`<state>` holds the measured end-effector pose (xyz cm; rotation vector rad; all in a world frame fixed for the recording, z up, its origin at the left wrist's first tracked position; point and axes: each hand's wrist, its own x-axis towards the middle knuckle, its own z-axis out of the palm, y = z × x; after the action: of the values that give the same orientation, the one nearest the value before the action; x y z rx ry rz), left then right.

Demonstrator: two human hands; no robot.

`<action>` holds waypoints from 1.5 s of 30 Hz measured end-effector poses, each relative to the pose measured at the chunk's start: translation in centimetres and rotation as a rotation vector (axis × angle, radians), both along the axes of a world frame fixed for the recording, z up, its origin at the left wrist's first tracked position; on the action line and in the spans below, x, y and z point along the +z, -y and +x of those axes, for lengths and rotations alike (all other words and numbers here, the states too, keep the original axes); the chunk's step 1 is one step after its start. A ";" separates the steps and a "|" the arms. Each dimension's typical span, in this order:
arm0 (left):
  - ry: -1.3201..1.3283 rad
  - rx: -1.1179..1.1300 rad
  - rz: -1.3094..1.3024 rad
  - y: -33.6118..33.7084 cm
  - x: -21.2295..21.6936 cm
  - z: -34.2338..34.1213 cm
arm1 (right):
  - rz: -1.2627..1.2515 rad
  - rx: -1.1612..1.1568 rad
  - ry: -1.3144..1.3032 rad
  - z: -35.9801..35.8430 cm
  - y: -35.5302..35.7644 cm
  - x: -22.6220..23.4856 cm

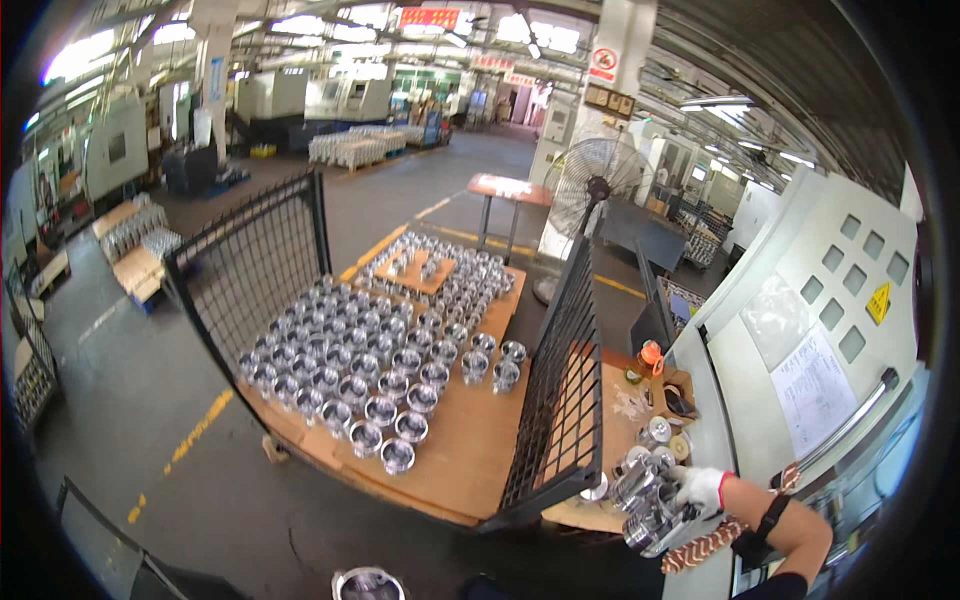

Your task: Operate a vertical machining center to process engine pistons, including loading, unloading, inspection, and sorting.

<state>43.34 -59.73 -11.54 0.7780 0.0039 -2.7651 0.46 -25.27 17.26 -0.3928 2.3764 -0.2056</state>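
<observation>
Bright machined-metal cylinders, about 2, sit clamped in my white-gloved right hand at lower right, axes tilted toward the mesh fence on their left, machine cabinet tight on the right, open wooden pallet past the fence; left hand unseen.

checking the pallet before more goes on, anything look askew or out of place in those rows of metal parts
Mostly tidy. The shiny metal parts stand upright in neat rows on the wooden pallet. Three parts at the right edge sit apart from the block, a started row. The gloved right hand holds two more parts.
</observation>
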 end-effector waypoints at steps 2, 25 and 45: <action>-0.030 0.043 0.207 -0.6 1.6 0.9 | -0.107 -0.024 0.088 4.4 -1.2 0.6; -0.467 0.134 -0.028 20.5 3.4 4.3 | 0.093 0.332 -0.105 21.4 9.7 -23.7; -0.132 0.163 -0.236 30.6 -0.4 0.0 | 0.059 -0.031 -0.177 -3.7 40.9 -37.1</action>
<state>43.31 -90.29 -11.97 0.5103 -0.2193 -2.5957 -3.26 -66.22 -19.83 -0.3594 2.5572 -0.1180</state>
